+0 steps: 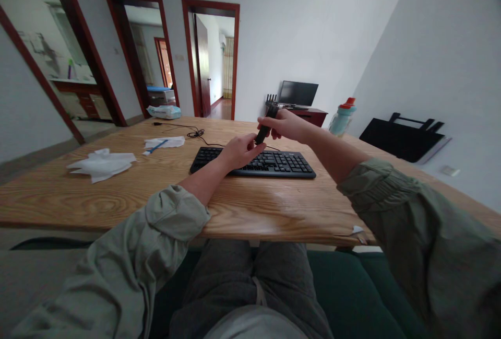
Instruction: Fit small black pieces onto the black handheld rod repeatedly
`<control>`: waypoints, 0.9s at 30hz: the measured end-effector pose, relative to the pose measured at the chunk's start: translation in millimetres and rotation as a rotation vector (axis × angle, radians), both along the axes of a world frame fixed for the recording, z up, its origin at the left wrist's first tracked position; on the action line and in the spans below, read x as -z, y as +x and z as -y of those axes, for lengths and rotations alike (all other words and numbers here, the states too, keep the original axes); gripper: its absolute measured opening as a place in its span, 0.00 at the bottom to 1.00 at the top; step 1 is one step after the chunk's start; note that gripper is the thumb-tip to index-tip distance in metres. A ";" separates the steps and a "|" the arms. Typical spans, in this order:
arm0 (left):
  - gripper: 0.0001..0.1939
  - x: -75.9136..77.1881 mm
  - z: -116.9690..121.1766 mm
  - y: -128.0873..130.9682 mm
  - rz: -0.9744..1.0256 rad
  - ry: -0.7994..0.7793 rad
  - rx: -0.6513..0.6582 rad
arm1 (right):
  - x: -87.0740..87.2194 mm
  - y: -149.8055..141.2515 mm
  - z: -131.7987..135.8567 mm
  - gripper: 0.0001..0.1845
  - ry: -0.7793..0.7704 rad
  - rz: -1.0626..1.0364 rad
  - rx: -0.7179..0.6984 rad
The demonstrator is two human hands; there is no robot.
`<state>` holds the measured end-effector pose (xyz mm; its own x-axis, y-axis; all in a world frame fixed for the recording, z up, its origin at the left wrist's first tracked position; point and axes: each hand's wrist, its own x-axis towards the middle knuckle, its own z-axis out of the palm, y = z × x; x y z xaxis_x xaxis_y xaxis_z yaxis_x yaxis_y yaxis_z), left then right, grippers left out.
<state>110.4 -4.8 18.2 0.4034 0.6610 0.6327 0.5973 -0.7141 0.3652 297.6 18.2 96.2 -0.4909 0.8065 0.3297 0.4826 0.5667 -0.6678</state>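
A black keyboard (274,164) lies on the wooden table (117,198) in front of me. Above its far edge both hands hold a slim black tool (266,119) with short prongs at its upper end, tilted up and away. My right hand (285,124) is closed round its upper part. My left hand (239,152) is closed on its lower end, just over the keys. The keyboard's thin black cable (195,132) runs off to the left across the table.
Crumpled white tissues (102,164) and a wipe with a blue stick (162,143) lie at left. A pack of wipes (164,112) is at the far edge, a teal bottle (342,117) at right. A monitor (298,93) stands on a cabinet behind.
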 end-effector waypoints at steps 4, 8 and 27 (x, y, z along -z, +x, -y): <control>0.22 6.9 -5.9 5.7 0.027 -0.102 0.010 | 47.0 7.0 -14.9 0.25 -0.010 -0.327 0.138; 0.17 15.0 -11.1 7.0 -0.127 -0.086 -0.032 | 95.8 26.0 -28.5 0.28 -0.050 -0.423 0.351; 0.11 32.4 -26.1 -7.2 -0.329 -0.116 0.002 | 106.2 31.4 -16.4 0.24 0.034 -0.257 0.360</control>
<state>103.2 21.3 -14.2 0.5745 0.7201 0.3892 0.6951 -0.6803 0.2326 329.0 34.6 -10.0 -0.0795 0.8975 0.4338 0.4735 0.4170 -0.7758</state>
